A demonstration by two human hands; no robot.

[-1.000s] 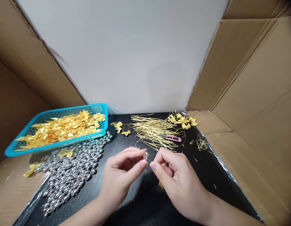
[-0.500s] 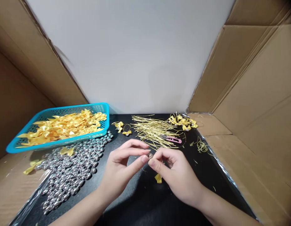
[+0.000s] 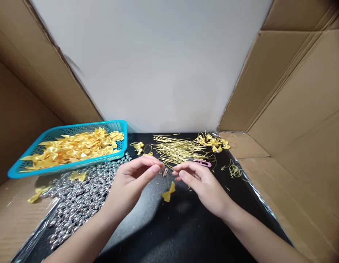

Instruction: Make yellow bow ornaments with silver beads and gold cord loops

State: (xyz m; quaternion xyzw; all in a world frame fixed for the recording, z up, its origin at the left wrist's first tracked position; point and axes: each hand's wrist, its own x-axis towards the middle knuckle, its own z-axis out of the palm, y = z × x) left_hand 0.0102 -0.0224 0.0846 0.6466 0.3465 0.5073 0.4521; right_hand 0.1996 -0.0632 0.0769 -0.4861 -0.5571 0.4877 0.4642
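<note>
My left hand (image 3: 131,182) and my right hand (image 3: 202,180) are raised over the black mat (image 3: 169,226), their pinched fingertips a little apart. Between them hangs a small silver bell (image 3: 165,171) on a thin gold thread, with a yellow ribbon bow (image 3: 168,193) dangling just below it. Each hand pinches one end of the thread. The thread itself is too fine to follow.
A blue basket (image 3: 26,168) full of yellow bows sits at the left. Silver bells (image 3: 81,197) are heaped in front of it. Gold threads (image 3: 177,150), pink snips (image 3: 203,162) and finished bows (image 3: 213,140) lie at the back. Cardboard walls (image 3: 295,109) enclose both sides.
Both hands have moved away from me and spread apart. The bell and bow, earlier hidden between the fingers, now hang in the open between them.
</note>
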